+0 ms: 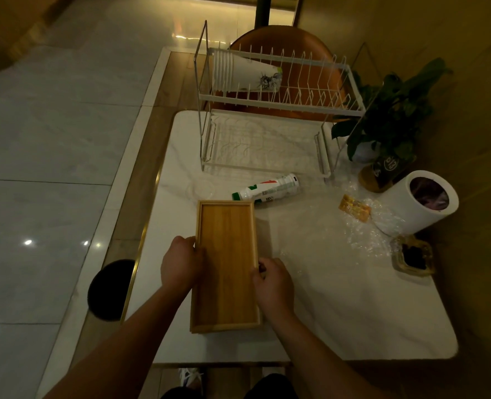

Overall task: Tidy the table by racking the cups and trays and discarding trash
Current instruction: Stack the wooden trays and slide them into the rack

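Observation:
A wooden tray lies lengthwise on the white table; another seems stacked under it. My left hand grips its left rim and my right hand grips its right rim. A white two-tier wire rack stands at the far end, with a stack of paper cups lying on its top tier. An empty plastic bottle lies on its side just beyond the tray. A yellow wrapper and clear crumpled plastic lie at the right, beside a white bin.
A potted plant and a small sign stand at the far right. A glass ashtray sits near the right edge. An orange chair is behind the rack. A dark stool stands left of the table.

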